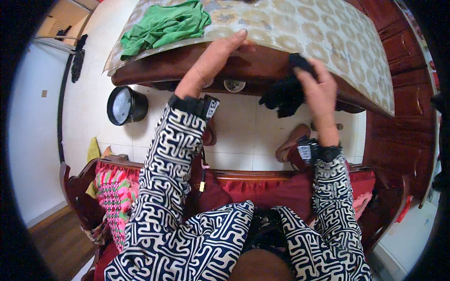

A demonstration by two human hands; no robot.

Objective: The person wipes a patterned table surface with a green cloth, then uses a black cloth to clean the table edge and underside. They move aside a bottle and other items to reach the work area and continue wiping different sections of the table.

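Note:
My right hand (318, 84) grips a black cloth item (286, 91), blurred, which hangs down past the front edge of the table. What kind of item it is I cannot tell. My left hand (225, 52) is raised over the table's near edge with the thumb up and holds nothing that I can see; its fingers are partly hidden. A crumpled green cloth (165, 26) lies on the patterned table cover (337, 38), left of my left hand.
A black bucket (140, 105) with pale contents stands on the tiled floor at the left. The dark red wooden seat (253, 174) is under me, with a pink and green woven piece (112, 193) on it. Dark wooden cabinets (397, 140) stand at the right.

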